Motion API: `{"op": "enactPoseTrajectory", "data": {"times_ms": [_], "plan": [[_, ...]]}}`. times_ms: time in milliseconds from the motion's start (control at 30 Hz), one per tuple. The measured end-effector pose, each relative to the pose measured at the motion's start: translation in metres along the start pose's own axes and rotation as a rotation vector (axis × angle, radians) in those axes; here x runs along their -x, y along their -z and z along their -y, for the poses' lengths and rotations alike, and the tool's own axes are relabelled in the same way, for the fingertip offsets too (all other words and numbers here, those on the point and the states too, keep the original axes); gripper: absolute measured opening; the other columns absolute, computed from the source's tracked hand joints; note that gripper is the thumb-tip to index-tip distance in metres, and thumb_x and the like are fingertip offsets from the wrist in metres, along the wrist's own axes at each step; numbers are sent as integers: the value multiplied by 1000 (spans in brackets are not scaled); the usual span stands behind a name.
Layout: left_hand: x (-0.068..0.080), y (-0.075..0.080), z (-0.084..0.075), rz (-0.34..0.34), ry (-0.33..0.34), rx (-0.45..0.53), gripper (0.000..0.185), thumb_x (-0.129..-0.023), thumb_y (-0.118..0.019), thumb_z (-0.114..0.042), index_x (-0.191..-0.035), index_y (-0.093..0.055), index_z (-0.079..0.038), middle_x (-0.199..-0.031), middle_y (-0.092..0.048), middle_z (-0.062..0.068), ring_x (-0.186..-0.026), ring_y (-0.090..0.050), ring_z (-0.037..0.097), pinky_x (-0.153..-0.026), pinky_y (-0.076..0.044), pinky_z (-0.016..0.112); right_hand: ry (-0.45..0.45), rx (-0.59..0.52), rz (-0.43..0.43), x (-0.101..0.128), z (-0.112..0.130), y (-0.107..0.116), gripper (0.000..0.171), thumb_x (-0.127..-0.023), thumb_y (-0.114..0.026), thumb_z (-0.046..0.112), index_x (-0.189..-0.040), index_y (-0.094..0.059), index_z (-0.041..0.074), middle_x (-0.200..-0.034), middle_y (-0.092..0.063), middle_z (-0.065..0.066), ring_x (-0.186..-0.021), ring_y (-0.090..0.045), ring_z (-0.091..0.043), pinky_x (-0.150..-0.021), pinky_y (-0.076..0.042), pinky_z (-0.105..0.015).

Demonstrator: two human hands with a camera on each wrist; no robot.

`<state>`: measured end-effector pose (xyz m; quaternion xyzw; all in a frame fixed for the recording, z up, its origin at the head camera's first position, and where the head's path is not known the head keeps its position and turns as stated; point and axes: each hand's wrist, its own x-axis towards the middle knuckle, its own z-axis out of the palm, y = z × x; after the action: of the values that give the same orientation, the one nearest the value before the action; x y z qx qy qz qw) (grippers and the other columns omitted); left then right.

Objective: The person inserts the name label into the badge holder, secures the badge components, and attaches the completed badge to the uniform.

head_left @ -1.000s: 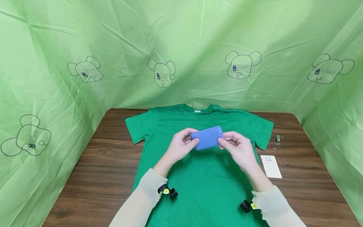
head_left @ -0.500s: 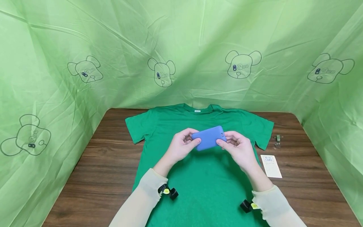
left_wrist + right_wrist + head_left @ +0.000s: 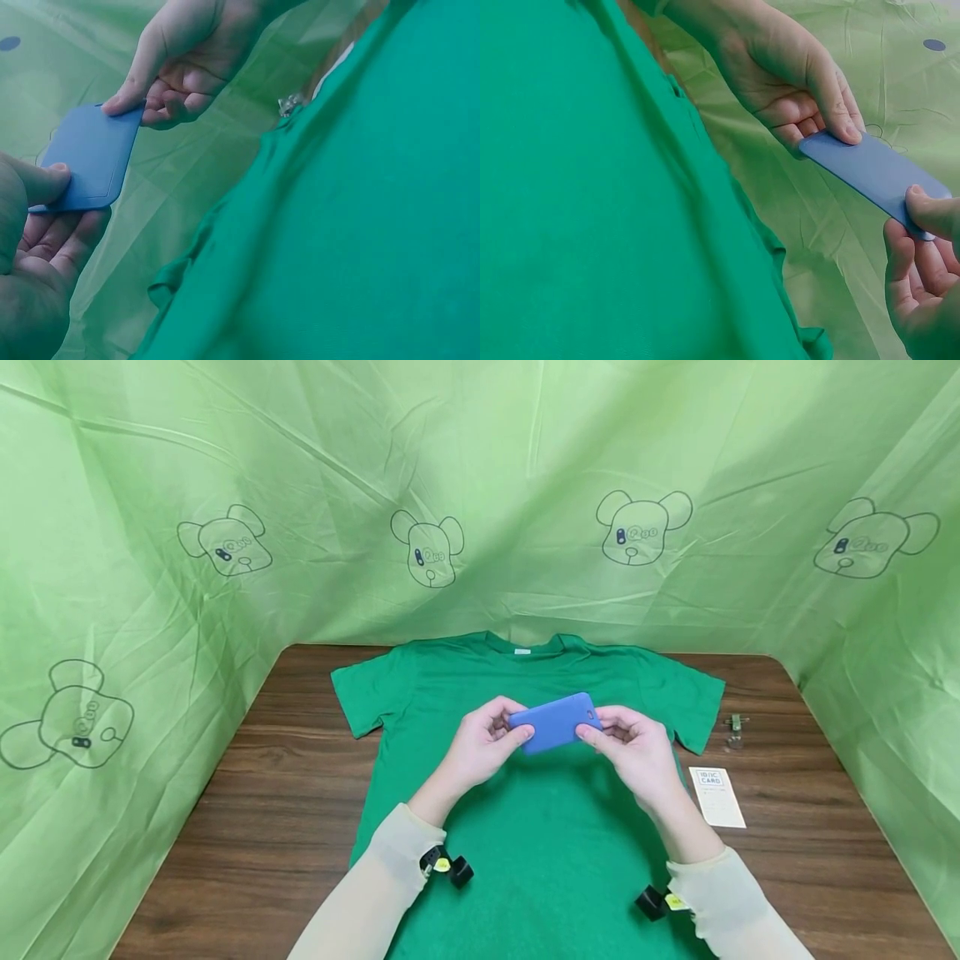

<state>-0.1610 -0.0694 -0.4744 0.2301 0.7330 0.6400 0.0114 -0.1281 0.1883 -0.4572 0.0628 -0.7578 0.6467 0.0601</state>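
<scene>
A flat blue card holder [image 3: 555, 725] with rounded corners and a small slot near its right end is held up over a green T-shirt [image 3: 517, 860]. My left hand [image 3: 487, 739] pinches its left end, thumb on the near face. At the slotted end my right hand [image 3: 633, 747] pinches it the same way. In the left wrist view the card holder [image 3: 94, 154] shows a thin outline along its edge, with both thumbs on its face. The right wrist view shows the card holder [image 3: 881, 169] slanting between the two hands. Fingers behind it are partly hidden.
A white card [image 3: 717, 797] printed "ID/IC CARD" lies right of the shirt on the dark wooden table [image 3: 270, 793]. Behind it sits a small clip [image 3: 735, 727] with a clear part. Light green curtains [image 3: 525, 460] with bear-head drawings enclose the back and sides.
The card holder has shifted slightly to the right, and my right thumb first slid further onto its face. Both hands keep their pinch on it. The view has tilted a little.
</scene>
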Motion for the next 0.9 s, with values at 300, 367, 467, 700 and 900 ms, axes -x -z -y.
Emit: {"op": "enactPoseTrajectory", "data": {"times_ms": [300, 367, 467, 700, 900], "plan": [[0, 0, -1, -3, 2, -1, 10, -104, -76, -8, -112, -71, -4, -86, -64, 7, -68, -55, 15, -62, -48, 24, -17, 15, -8, 0, 2, 0, 25, -100, -82, 13, -117, -78, -5, -94, -79, -3, -80, -73, -13, -74, -63, -27], [-1, 0, -1, -6, 2, 0, 10, -104, -77, -8, -111, -71, -4, -85, -64, 7, -67, -54, 14, -62, -47, 24, -17, 25, -6, 0, 2, 0, 25, -101, -82, 14, -117, -79, -5, -93, -79, -4, -79, -73, -14, -72, -62, -26], [-1, 0, -1, -12, 3, 1, 10, -103, -78, -8, -109, -71, -4, -84, -64, 6, -66, -53, 14, -60, -47, 24, -15, 33, -3, 1, 2, 0, 24, -102, -81, 16, -117, -79, -4, -93, -80, -5, -78, -72, -14, -70, -60, -26], [-2, -1, -2, -29, 23, 24, 11, -102, -79, -8, -107, -72, -3, -85, -66, 6, -67, -59, 14, -61, -50, 24, -19, 11, 5, 1, 4, 1, 24, -103, -79, 13, -115, -77, -7, -91, -80, -3, -77, -74, -13, -69, -60, -26], [0, -1, -6, -56, 50, 56, 14, -100, -82, -8, -103, -70, -2, -83, -66, 5, -70, -66, 19, -62, -58, 31, -36, -12, 42, 2, 6, 1, 25, -107, -74, 14, -117, -76, -9, -91, -79, -3, -77, -73, -16, -70, -61, -29]]}}
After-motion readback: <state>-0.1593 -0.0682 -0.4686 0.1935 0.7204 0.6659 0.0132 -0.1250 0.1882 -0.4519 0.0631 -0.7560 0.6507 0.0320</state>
